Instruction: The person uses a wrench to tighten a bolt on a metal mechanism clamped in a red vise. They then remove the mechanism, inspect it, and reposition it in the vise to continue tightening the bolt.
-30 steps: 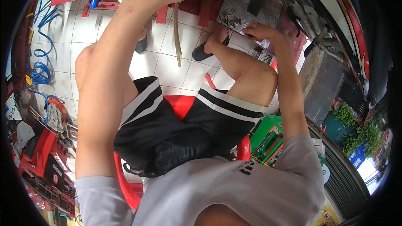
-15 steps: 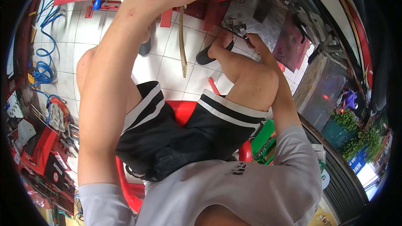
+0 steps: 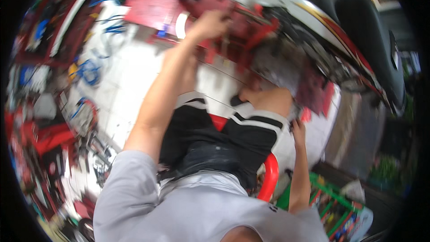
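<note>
My left hand [image 3: 213, 25] reaches out over the red metal frame [image 3: 244, 47] below the motorbike [image 3: 329, 36]. Blur hides its fingers, so what it touches cannot be made out. My right hand [image 3: 298, 130] hangs low beside my right knee, fingers curled around something small and dark that is too smeared to name. A screwdriver's blue handle [image 3: 162, 31] shows at the edge of the red platform [image 3: 150, 6], near a pale curved strip [image 3: 181, 25].
I sit on a red plastic chair [image 3: 269, 177]. On the right, a green crate [image 3: 333, 206] holds assorted items. Red tool racks [image 3: 49, 130] and a coiled blue hose [image 3: 89, 72] lie along the left. White tiles [image 3: 130, 71] cover the floor.
The view has swung, bringing more of the motorbike and the green crate into sight. My right hand has drawn back from beside my foot to beside my knee. My left arm still reaches forward.
</note>
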### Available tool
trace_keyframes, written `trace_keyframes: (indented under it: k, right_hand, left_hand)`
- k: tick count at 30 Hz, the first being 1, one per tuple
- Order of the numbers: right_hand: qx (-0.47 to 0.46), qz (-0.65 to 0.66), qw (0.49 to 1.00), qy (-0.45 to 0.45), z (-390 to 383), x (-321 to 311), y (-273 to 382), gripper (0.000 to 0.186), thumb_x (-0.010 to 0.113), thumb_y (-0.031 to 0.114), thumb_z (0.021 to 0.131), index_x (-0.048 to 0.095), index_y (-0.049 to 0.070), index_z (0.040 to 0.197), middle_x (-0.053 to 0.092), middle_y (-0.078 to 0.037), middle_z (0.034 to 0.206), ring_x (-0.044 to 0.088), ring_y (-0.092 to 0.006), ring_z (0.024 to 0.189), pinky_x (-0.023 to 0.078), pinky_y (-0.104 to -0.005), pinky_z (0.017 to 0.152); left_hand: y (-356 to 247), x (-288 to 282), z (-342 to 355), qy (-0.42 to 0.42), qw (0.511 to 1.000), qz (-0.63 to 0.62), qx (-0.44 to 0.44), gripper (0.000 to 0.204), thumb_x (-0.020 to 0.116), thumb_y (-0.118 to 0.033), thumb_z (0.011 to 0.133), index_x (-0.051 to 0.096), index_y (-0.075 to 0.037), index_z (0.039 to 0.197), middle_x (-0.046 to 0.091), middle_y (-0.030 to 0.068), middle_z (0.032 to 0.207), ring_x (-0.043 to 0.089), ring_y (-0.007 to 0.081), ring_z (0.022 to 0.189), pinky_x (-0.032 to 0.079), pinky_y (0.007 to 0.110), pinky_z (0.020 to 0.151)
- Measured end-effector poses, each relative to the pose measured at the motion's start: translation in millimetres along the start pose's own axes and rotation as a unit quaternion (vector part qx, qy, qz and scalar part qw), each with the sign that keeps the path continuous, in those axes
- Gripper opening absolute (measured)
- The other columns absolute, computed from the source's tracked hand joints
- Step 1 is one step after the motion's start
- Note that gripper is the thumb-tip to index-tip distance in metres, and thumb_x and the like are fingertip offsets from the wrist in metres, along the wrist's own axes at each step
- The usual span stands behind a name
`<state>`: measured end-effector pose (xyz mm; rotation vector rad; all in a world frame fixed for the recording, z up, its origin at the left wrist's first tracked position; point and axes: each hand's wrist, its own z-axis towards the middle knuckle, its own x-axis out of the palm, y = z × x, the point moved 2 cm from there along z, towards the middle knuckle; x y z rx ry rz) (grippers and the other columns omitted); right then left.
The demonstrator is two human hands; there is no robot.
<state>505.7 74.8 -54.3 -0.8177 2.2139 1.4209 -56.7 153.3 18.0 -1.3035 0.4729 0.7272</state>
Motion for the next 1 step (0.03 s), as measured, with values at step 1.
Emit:
trace_keyframes:
  k: [1]
  right_hand:
    - [-0.029, 0.013, 0.999, 0.022, 10.0, 28.7, 19.2, 0.022, 0.05, 0.019, 0.096, 0.058, 0.005, 0.081, 0.053, 0.001, 0.066, 0.047, -0.0074, 0.057, 0.037, -0.0229, 0.052]
  left_hand:
    - [5.5, -43.0, -15.5, -0.022, 0.999, 0.031, -0.007, 0.032, 0.058, -0.025, 0.088, 0.066, -0.001, 0.108, 0.067, 0.0224, 0.104, 0.065, 0.0368, 0.099, 0.049, 0.046, 0.087]
